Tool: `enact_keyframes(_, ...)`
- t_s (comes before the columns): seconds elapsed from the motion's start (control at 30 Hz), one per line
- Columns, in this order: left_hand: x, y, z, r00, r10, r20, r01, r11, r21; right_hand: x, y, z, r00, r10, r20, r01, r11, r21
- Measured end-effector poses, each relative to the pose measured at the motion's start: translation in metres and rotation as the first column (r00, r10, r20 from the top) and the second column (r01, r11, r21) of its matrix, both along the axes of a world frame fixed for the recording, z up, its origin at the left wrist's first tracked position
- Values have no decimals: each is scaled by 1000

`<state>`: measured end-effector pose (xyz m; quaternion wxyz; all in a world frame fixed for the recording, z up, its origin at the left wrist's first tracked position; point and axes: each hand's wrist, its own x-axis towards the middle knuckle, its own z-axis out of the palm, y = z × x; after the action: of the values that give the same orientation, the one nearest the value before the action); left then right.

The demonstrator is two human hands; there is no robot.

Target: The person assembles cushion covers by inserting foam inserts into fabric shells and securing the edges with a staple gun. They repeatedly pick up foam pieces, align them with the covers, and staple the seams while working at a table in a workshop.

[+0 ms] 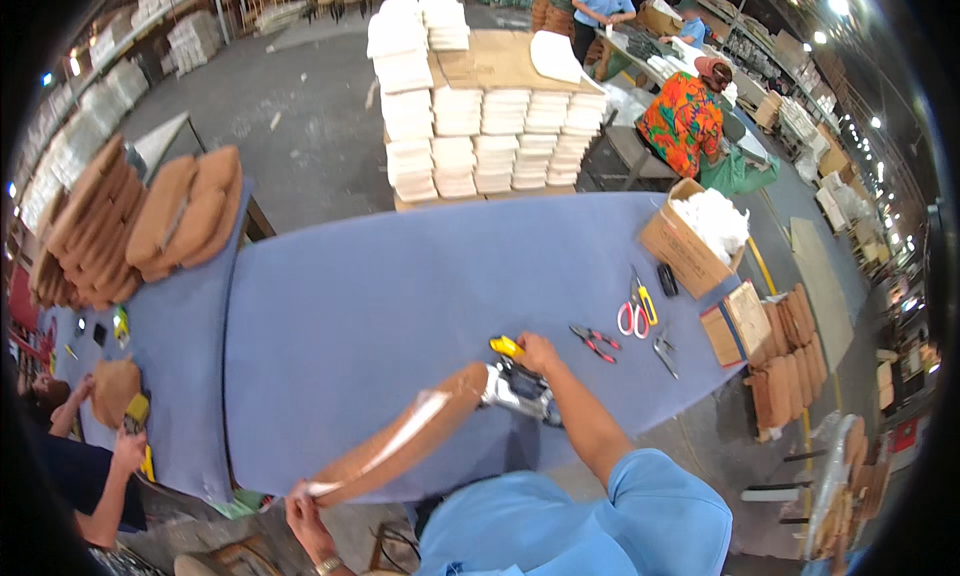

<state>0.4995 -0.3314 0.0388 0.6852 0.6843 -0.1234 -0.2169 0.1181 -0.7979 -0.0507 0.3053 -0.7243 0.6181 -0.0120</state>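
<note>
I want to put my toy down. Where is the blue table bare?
The blue table is bare across its middle and back edge, between the brown cushions and cardboard box. It is crowded by the scissors and pliers.

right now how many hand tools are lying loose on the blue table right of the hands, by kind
scissors, red and white handles: 1
pliers, red and black handles: 1
yellow-handled tool: 1
small black tool: 1
grey metal tool: 1
total: 5
</note>
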Motion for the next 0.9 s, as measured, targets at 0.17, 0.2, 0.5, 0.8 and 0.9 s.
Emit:
enact_keyframes(0.17,-15,12,42,992,-124,24,113,957,266,3,-37,16,955,263,-133,-253,963,90)
enact_keyframes(0.2,-14,2,48,985,-169,-31,171,949,266,-15,-37,33,970,204,-132,-200,979,47)
enact_keyframes(0.5,21,8,74,964,-264,4,248,909,336,30,5,215,723,132,678,132,937,-323)
enact_keyframes(0.8,64,1,29,843,-537,8,487,771,410,191,166,254,27,828,560,-604,460,-651)
enact_keyframes(0.9,56,-4,32,858,-500,-120,514,834,201,237,212,242,-233,880,414,-730,123,-672)
